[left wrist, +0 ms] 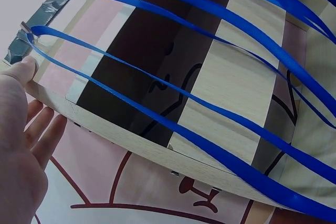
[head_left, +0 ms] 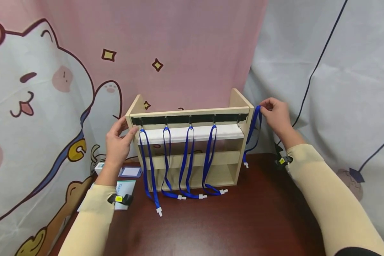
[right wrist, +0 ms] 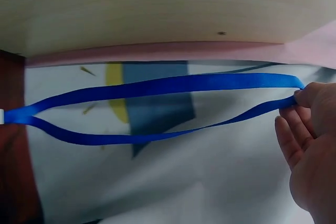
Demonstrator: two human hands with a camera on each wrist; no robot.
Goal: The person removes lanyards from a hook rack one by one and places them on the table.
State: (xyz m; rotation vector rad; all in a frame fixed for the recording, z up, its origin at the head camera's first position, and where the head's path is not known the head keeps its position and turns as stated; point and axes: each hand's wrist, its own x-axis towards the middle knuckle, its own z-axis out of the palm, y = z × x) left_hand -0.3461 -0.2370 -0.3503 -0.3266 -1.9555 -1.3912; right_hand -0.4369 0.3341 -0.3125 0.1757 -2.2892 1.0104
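Hanging the fifth blue lanyard [right wrist: 157,86] on the wooden rack [head_left: 199,160] appears to be the step in hand. Its upper loop is pinched between the thumb and fingertips of the right hand [head_left: 276,115]; it is held just outside the rack, to the right and apart from the hooks, with its white clip [head_left: 246,165] hanging lowest. The rack's upper left corner is held by the left hand [head_left: 117,140], thumb at the front and fingers along the outer side. Four hung lanyards [head_left: 207,160] are borne by the other hooks, while the rightmost metal hook [head_left: 238,123] is seen bare. For the next move, the loop would need to be brought round the front and slipped over that hook, with the pinch kept until the ribbon is caught.
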